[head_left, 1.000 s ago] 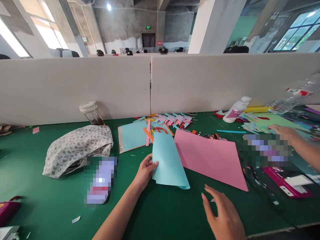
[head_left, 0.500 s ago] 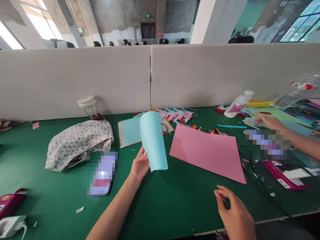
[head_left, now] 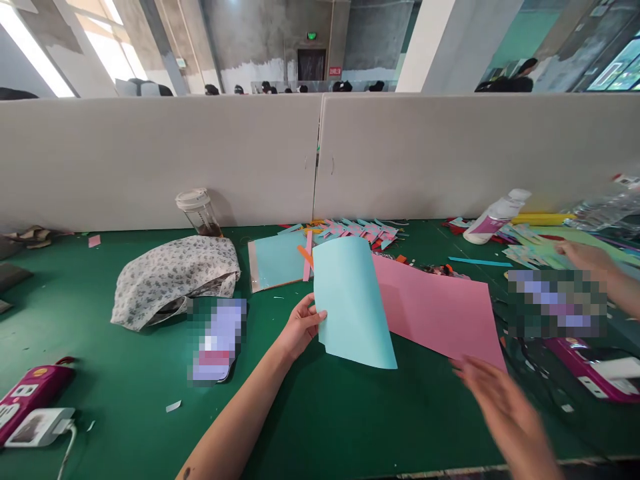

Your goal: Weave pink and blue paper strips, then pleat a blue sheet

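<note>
My left hand [head_left: 301, 325] is closed on the left edge of a light blue sheet of paper [head_left: 350, 300], thumb in front. The sheet stands raised and slightly curved above the green table. A pink sheet of paper [head_left: 440, 310] lies flat to its right, its left end hidden behind the blue one. Over the pink sheet's lower right edge is my right hand [head_left: 500, 393], blurred, fingers stretched out and nothing visible in them. Whether it touches the pink sheet I cannot tell.
Beyond the sheets lie a light blue packet [head_left: 277, 260] and a heap of paper strips [head_left: 360, 231]. To the left are a floral pouch [head_left: 175, 277], phone [head_left: 219, 340] and jar [head_left: 199, 212]. Another person's hand [head_left: 585, 257], a white bottle [head_left: 495, 217] and a power strip [head_left: 585, 373] are at right.
The blue sheet has swung wider open and now overlaps the pink sheet's left end. My right hand's fingers have straightened and reached towards the pink sheet. The view has turned slightly left.
</note>
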### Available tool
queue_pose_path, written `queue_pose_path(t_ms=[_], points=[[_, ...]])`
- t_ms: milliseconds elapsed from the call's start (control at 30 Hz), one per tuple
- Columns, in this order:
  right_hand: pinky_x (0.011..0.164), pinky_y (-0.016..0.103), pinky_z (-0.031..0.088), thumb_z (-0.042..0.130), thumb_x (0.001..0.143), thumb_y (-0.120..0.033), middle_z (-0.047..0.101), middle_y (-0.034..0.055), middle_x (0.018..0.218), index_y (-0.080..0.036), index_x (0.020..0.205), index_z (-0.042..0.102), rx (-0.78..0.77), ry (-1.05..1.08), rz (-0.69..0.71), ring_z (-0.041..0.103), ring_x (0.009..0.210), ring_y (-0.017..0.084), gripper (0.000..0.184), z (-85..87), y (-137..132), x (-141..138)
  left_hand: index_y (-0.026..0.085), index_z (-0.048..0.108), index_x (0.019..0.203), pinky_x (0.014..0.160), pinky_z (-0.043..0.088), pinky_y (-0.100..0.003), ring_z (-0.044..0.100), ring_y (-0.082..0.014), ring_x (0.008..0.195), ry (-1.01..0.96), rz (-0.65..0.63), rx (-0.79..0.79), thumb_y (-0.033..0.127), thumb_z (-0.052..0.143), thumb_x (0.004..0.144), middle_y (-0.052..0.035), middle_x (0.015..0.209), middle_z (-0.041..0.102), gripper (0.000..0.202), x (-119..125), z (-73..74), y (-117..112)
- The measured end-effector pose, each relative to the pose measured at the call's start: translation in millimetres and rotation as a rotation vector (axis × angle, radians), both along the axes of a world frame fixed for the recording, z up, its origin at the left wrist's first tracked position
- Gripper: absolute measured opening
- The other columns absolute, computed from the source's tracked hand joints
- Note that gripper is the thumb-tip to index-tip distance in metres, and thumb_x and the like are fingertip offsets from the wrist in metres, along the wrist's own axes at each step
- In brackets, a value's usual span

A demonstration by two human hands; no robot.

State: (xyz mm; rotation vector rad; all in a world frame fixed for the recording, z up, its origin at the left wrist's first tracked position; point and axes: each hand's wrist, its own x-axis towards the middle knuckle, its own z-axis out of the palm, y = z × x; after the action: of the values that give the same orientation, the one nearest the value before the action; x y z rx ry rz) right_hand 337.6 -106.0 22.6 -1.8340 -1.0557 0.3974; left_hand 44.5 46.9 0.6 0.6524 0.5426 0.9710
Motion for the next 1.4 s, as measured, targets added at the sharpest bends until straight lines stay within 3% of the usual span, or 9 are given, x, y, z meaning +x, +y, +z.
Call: queue_pose_path(t_ms=[67,167,267,333,400,633,833,1033,1400], points=[[0.08,0.047,0.052,0.046,0.076,-0.065,0.067,0.0146,0.104,-0.023,0.102,0.062,-0.097,0.588,0.288,0.063,0.097,0.032,0.052,2.1,39,-46,0.019,0.056,0.102,0.063,0.047,-0.021,0.062,-0.0125,0.069,0.066,-0.032,0.027,0.024,0.073,0.068,-0.0014,0.08,0.067,0.038,0,2.3,-1],[0.084,0.045,0.05,0.036,0.078,-0.071,0.064,0.0109,0.114,-0.026,0.116,0.057,-0.198,0.954,0.474,0.058,0.107,0.03,0.063,9.6,87,-91,0.018,0.056,0.098,0.065,0.049,-0.025,0.064,-0.0154,0.07,0.156,-0.08,0.085,0.029,0.075,0.066,-0.0025,0.083,0.069,0.038,2,4.3,-2],[0.08,0.044,0.052,0.052,0.071,-0.067,0.066,0.0114,0.111,-0.022,0.117,0.056,-0.238,0.847,0.477,0.061,0.102,0.031,0.065,15.7,121,-103,0.017,0.057,0.101,0.072,0.05,-0.03,0.065,-0.0183,0.075,0.266,-0.035,0.152,0.034,0.073,0.067,-0.005,0.087,0.07,0.041,2,3.3,0],[0.078,0.04,0.053,0.071,0.061,-0.052,0.067,0.0083,0.11,-0.023,0.116,0.056,-0.223,0.765,0.457,0.062,0.098,0.03,0.063,16.1,138,-104,0.016,0.057,0.106,0.075,0.05,-0.031,0.065,-0.0191,0.078,0.346,0.053,0.183,0.037,0.072,0.068,-0.0064,0.089,0.07,0.046,1,1.0,3],[0.075,0.036,0.053,0.077,0.056,-0.04,0.068,0.0052,0.106,-0.024,0.112,0.057,-0.214,0.713,0.409,0.064,0.095,0.028,0.061,13.4,148,-105,0.016,0.057,0.108,0.075,0.05,-0.03,0.065,-0.019,0.078,0.408,0.137,0.197,0.038,0.073,0.067,-0.0063,0.089,0.07,0.049,-1,-2.4,9],[0.062,0.029,0.053,0.073,0.061,-0.041,0.071,0.0022,0.095,-0.025,0.101,0.06,-0.222,0.59,0.246,0.067,0.086,0.025,0.045,0.7,150,-115,0.014,0.061,0.107,0.058,0.047,-0.024,0.063,-0.0153,0.063,0.549,0.286,0.17,0.043,0.07,0.068,-0.0033,0.073,0.069,0.05,-6,-13.6,22],[0.062,0.029,0.052,0.075,0.058,-0.039,0.071,0.0009,0.096,-0.027,0.107,0.057,-0.197,0.544,0.241,0.067,0.085,0.024,0.053,0.3,152,-114,0.014,0.062,0.106,0.056,0.047,-0.023,0.062,-0.0148,0.061,0.585,0.301,0.168,0.045,0.07,0.067,-0.0028,0.071,0.069,0.05,-6,-12.7,22],[0.059,0.03,0.052,0.076,0.057,-0.036,0.072,0.0026,0.091,-0.024,0.101,0.059,-0.18,0.528,0.234,0.068,0.081,0.026,0.048,2.1,153,-115,0.016,0.064,0.103,0.057,0.048,-0.024,0.063,-0.0161,0.064,0.614,0.315,0.182,0.047,0.067,0.069,-0.0036,0.073,0.07,0.046,-5,-16.5,22],[0.063,0.029,0.055,0.074,0.059,-0.037,0.071,0.0021,0.099,-0.025,0.104,0.056,-0.131,0.553,0.29,0.067,0.086,0.024,0.049,-14.0,158,-114,0.017,0.067,0.099,0.055,0.046,-0.022,0.062,-0.0148,0.064,0.616,0.32,0.205,0.048,0.066,0.07,-0.004,0.078,0.071,0.042,-5,-19.5,24]])
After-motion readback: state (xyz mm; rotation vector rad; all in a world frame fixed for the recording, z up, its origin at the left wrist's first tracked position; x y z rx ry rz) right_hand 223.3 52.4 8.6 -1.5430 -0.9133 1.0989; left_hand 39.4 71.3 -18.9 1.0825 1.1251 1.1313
